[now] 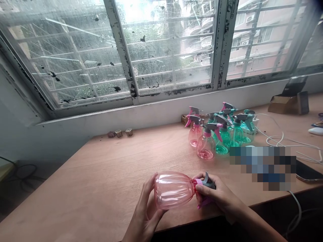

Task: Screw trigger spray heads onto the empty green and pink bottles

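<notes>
My hands hold a clear pink plastic spray bottle (173,190) on its side, a little above the wooden table (88,188). My left hand (147,211) cradles its ribbed body from below, with the fingers curving up the side. My right hand (217,196) wraps around the neck, just under the grey sprayer head (209,181), and partly hides the pink collar and trigger. Farther along the table stands a tight group of several pink and green spray bottles, including a pink one (205,146) and a green one (223,139).
A long window (169,50) with barred, spotted panes runs behind the table. Small square objects (123,133) sit by the wall. White cables (280,139), a phone (306,170), a cardboard stand (285,104) and a pixelated patch (262,168) lie to the right.
</notes>
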A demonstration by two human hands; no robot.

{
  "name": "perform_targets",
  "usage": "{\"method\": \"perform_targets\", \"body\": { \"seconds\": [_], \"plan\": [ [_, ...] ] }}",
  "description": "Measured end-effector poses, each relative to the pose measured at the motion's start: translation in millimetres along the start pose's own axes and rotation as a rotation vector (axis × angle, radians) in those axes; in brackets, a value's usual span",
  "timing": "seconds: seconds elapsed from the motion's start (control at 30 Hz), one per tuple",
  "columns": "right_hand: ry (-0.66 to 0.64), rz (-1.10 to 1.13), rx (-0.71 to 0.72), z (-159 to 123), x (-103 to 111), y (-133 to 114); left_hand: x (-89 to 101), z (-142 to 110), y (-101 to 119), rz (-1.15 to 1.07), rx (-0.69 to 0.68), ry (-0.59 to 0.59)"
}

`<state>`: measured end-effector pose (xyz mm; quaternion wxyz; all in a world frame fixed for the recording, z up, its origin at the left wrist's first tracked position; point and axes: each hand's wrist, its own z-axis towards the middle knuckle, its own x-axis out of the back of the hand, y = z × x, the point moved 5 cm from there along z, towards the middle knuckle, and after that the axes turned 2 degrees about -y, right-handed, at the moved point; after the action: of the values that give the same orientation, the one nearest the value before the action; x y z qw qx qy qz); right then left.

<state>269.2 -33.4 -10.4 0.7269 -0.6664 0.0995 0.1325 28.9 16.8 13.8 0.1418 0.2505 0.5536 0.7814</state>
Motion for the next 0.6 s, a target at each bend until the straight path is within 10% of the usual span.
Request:
{"method": "perform_targets", "body": {
  "seconds": [0.33,0.6],
  "plan": [
    [-0.033,-0.036,-0.042,-3,-4,-4,-1.7,0,7,-0.048,0.146,-0.107],
    [-0.037,-0.045,-0.057,-3,-3,-5,0.9,3,4,0.146,0.009,-0.107]
  ]
}}
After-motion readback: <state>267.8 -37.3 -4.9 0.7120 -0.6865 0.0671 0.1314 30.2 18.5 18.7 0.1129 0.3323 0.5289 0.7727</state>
